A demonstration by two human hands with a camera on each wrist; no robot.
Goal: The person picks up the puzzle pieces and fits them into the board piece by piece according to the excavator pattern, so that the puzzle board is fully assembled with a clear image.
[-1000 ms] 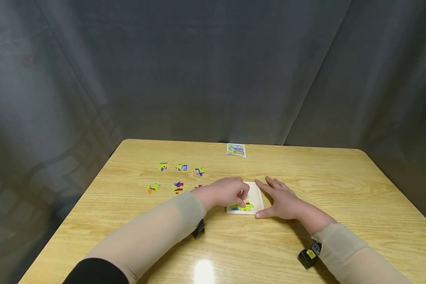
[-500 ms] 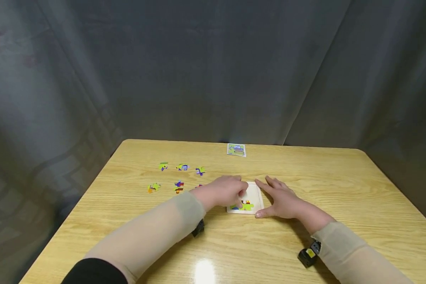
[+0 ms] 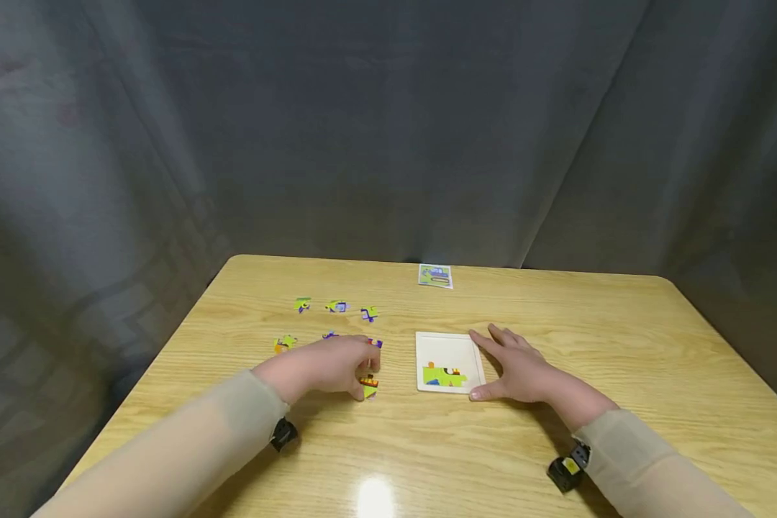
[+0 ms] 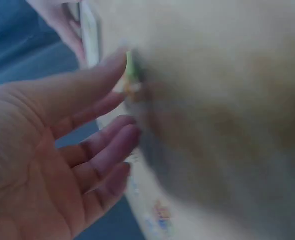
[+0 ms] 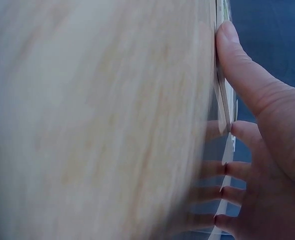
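Observation:
A white puzzle tray (image 3: 450,347) lies mid-table with a few green pieces (image 3: 443,375) fitted along its near edge. My right hand (image 3: 514,368) lies open and flat against the tray's right side; its thumb (image 5: 237,65) presses the tray's rim (image 5: 221,95). My left hand (image 3: 337,365) is left of the tray, its fingers loosely straight. One fingertip (image 4: 115,62) touches a yellow-and-orange puzzle piece (image 3: 369,385) on the table, seen blurred as the piece (image 4: 132,80) in the left wrist view.
Several loose puzzle pieces (image 3: 337,307) lie scattered on the wooden table (image 3: 621,345) at the left rear. A small picture card (image 3: 435,276) sits at the far edge. A dark curtain hangs behind the table.
My left hand has left the tray and moved left and nearer, onto the yellow-and-orange piece. The tray's inside is now uncovered. The right hand has stayed at the tray's edge.

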